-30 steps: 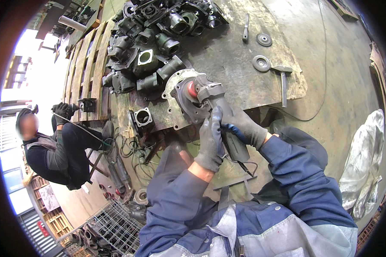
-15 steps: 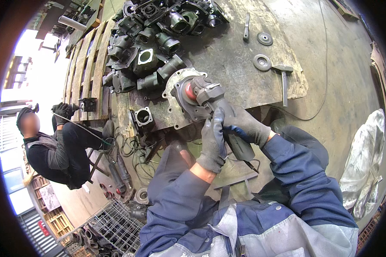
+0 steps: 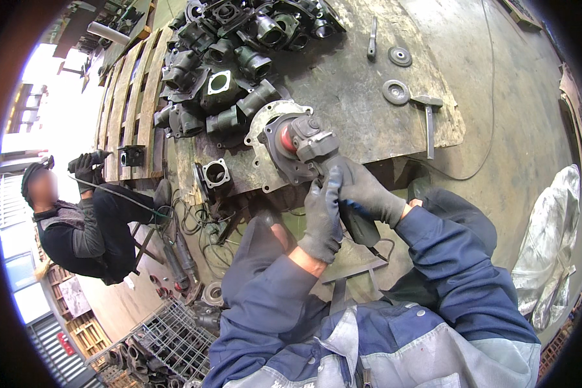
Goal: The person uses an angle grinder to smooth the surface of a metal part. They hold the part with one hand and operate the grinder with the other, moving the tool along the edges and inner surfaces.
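Note:
An angle grinder with a red ring behind its head lies over a flanged metal casting at the near edge of the work table. My right hand, in a grey glove, wraps round the grinder's body. Close beside it my left hand, gloved too, is closed against the grinder's near left side; its fingertips are partly hidden. The grinder's head covers the middle of the casting, and its disc is hidden. Below my hands the grinder's rear end and cord stick out.
Dark castings are heaped at the far left, with one square-flanged casting nearer. A hammer, two discs and a flat hand tool lie right. A seated co-worker is left, near a pallet and a wire basket.
The grinder and my hands have shifted only slightly, still over the casting. The co-worker's gloved hands and tool have drawn back left from a small dark part on the pallet.

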{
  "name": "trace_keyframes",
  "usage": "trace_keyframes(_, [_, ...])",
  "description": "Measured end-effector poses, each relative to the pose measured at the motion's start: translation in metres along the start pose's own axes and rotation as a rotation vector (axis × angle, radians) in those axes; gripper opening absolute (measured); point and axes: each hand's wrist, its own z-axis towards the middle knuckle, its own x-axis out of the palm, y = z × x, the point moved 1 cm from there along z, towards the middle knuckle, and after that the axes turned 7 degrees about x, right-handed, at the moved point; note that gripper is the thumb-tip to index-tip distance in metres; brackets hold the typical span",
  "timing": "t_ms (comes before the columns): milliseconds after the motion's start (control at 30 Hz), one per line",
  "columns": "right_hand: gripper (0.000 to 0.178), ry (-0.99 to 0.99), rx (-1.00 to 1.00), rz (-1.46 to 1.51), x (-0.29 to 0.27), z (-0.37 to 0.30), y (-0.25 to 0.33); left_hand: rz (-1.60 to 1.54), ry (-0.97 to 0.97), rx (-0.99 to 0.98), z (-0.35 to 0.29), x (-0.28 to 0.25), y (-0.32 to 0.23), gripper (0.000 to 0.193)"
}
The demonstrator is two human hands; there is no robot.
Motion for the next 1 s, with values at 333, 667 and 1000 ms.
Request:
trace_keyframes(333, [0.076,-0.087,0.024,-0.225,0.011,-0.020,-0.044,-0.017,-0.143,-0.014,-0.019,-0.004,0.021,0.052])
trace_keyframes(667, [0.065,-0.194,-0.074,-0.190,0.018,-0.047,-0.067,0.086,-0.161,-0.075,-0.030,-0.007,0.042,0.046])
trace_keyframes(1000, [0.066,-0.116,-0.101,-0.029,0.023,-0.033,-0.089,0.139,-0.112,-0.021,-0.031,-0.013,0.040,0.047])
